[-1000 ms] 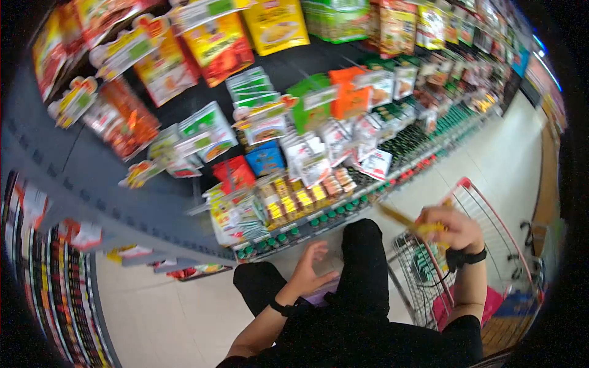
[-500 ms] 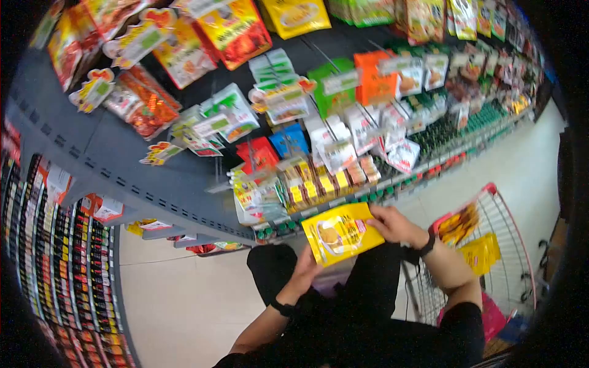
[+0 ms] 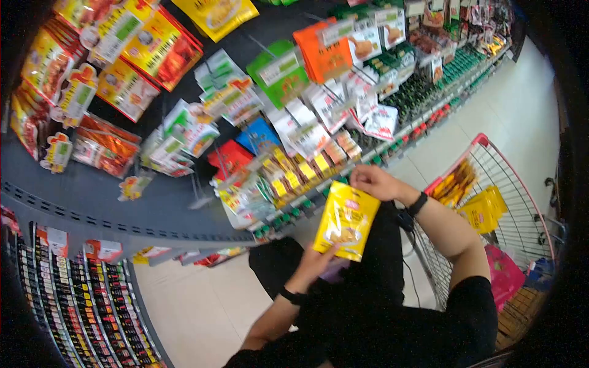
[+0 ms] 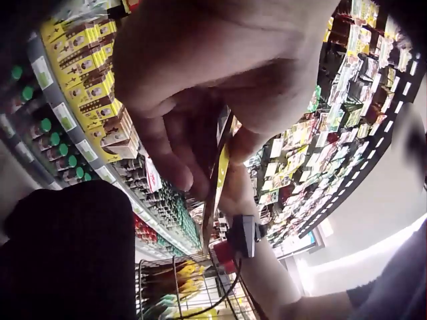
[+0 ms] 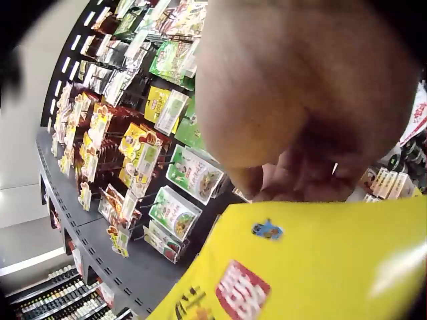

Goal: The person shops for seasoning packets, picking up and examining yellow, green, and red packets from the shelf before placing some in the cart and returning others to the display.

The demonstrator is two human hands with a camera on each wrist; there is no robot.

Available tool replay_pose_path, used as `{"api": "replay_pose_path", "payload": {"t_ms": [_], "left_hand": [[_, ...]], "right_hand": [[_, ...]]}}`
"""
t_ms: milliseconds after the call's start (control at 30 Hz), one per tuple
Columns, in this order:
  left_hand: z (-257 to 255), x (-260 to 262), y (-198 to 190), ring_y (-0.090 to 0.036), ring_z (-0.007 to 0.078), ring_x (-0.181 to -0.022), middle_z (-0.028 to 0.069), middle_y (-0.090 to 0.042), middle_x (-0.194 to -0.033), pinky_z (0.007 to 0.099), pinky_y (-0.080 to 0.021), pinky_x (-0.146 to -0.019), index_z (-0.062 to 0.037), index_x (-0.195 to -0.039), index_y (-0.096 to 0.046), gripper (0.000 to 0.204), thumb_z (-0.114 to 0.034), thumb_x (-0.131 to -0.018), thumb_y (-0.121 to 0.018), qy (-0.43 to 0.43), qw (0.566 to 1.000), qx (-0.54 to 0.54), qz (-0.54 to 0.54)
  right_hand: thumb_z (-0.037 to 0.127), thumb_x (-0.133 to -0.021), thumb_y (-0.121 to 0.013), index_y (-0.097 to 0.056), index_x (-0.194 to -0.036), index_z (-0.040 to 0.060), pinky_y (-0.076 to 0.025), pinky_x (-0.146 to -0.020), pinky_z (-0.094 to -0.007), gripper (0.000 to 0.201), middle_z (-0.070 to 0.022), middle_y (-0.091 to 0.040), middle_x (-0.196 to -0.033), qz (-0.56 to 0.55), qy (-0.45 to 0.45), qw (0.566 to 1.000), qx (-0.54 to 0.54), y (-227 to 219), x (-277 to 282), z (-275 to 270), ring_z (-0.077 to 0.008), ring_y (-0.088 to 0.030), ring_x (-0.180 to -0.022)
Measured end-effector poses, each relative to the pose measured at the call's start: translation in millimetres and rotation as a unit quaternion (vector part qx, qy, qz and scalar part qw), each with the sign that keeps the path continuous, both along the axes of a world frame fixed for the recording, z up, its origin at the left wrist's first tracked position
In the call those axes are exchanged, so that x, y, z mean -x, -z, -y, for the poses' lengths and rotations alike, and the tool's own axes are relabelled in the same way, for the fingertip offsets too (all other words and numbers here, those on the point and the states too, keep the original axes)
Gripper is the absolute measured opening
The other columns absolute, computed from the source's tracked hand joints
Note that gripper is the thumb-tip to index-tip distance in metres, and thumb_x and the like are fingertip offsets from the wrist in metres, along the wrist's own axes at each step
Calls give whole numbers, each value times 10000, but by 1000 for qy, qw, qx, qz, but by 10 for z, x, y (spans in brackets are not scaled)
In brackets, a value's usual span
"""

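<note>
Two hands [image 3: 315,262] [image 3: 376,182], curled, pinch yellow packet [image 3: 350,214].

grey shelf [image 4: 53,95], small yellow boxes [image 4: 87,72] in rows, green-capped bottles [image 4: 59,152] lower down

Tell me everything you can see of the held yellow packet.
The yellow packet is a glossy, plastic-looking pouch with a hang hole, red logo, dark lettering and a food picture lower down. In the head view it tilts, top rightward. The left grip holds its lower-left corner; the right grip pinches its top edge.
</note>
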State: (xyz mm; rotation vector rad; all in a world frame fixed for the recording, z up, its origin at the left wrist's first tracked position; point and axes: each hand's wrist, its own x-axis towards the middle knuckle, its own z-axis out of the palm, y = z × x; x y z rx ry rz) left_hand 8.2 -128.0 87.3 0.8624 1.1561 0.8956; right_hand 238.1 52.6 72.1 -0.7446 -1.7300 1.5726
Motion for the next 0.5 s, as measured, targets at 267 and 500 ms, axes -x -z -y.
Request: {"api": "replay_pose_path", "payload": {"t_ms": [267, 500], "left_hand": [[89, 35, 332, -670, 119, -861, 64, -691, -1036, 240, -535, -705, -1, -1190, -588, 337, -227, -946, -640, 45, 998, 34, 1], [50, 403, 426, -678, 164, -793, 96, -687, -1009, 265, -532, -628, -30, -1226, -564, 346, -213, -937, -618, -90, 983, 139, 83]], "right_hand": [[119, -923, -618, -503, -1084, 50, -428, -504, -263, 210, -16, -569, -685, 35, 53, 994, 85, -10, -38, -86, -89, -538, -588], [116, -907, -628, -554, -980, 52, -431, -494, -255, 122, -2, -564, -667, 90, 113, 987, 77, -9, -86, -164, -87, -531, -547]]}}
